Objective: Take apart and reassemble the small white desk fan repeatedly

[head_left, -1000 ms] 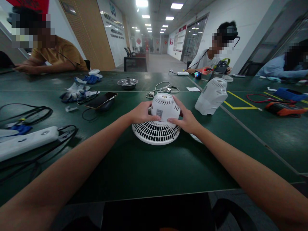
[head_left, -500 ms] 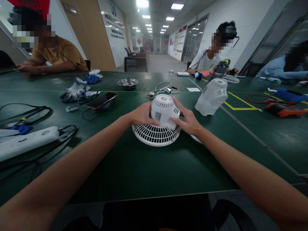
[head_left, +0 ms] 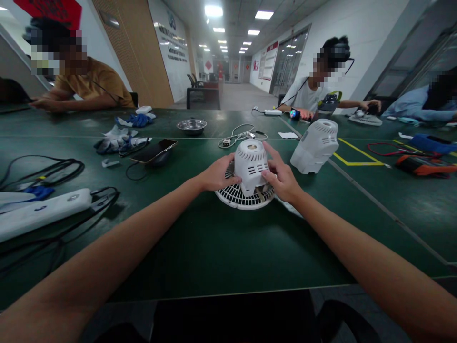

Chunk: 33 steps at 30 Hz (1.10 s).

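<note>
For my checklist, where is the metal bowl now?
In the head view, left of centre, the metal bowl is on the table, beyond the phone and left of the white cable.

A dim room is lit from above by white ceiling panels.
Faint glare is cast on the green tabletop; the far corridor is softened by haze; the outer edges are stretched.

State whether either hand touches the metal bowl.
No, left hand and right hand cup the housing on the grille, the metal bowl standing apart.
</note>
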### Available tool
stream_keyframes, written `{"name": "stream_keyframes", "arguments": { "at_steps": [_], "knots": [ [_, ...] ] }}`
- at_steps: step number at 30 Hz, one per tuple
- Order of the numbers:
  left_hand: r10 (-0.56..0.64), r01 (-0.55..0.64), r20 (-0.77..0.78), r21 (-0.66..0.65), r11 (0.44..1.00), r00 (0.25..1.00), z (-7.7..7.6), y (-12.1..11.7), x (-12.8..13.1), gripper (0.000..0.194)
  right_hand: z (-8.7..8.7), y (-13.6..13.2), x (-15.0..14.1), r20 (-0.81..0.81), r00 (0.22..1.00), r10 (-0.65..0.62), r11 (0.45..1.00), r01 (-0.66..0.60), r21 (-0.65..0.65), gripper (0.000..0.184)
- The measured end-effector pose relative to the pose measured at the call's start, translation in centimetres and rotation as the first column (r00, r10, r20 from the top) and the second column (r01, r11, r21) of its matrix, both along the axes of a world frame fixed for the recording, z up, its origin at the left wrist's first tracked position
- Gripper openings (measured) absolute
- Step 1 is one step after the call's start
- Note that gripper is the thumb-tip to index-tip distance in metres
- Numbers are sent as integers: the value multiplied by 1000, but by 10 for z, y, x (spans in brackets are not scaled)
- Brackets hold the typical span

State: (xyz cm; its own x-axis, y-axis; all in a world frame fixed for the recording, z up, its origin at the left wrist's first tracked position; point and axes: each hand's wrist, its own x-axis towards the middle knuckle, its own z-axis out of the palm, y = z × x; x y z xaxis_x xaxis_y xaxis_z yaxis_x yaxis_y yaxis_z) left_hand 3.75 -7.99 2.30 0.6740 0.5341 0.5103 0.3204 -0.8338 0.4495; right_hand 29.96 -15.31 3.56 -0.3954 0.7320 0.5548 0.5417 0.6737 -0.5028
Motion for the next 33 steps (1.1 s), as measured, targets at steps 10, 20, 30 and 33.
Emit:
{"name": "stream_keyframes", "arguments": {
  "at_steps": [10, 20, 30, 33],
  "knots": [
    [102, -98, 105, -40, 994, 989, 12, -6, -4, 65, -3, 7, 1, -223, 957, -184, 975, 207, 84, 48],
    [122, -126, 79, 48, 991, 989, 5, -9, 4, 70, -2, 8, 0, -116, 982, -150, 989, 149, -21, 96],
    [-37, 37, 6, -35, 999, 999, 27, -8, -5, 62, 5, 0, 2, -141, 990, 33, 998, -41, -54, 84],
    [-131, 132, 15, -95, 987, 991, 28, -11, -3, 58, 4, -2, 0, -165, 985, 51, 996, -62, -65, 83]
  ]
}}
